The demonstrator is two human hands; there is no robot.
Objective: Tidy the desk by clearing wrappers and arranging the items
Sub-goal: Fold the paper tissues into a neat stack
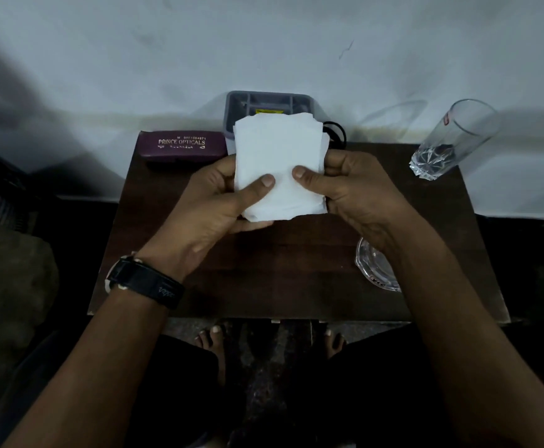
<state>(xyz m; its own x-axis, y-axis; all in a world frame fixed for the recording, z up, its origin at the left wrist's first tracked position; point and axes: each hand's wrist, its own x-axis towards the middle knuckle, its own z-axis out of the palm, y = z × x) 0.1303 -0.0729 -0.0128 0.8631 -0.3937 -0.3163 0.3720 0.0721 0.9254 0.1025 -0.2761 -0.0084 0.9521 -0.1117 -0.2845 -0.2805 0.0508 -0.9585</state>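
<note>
A stack of white paper napkins point(277, 147) is held upright above the middle of the small dark wooden desk point(264, 273). My left hand point(212, 202) grips its lower left side, thumb on the front. My right hand point(351, 189) grips the right side, thumb pressed on the front as well. The napkins hide part of the grey compartment tray point(241, 101) behind them.
A maroon spectacle case point(180, 147) lies at the desk's back left. A tall clear glass point(451, 137) stands at the back right. A glass ashtray point(374, 270) sits under my right forearm. A black cord point(337, 132) loops beside the tray. My bare feet show below the desk.
</note>
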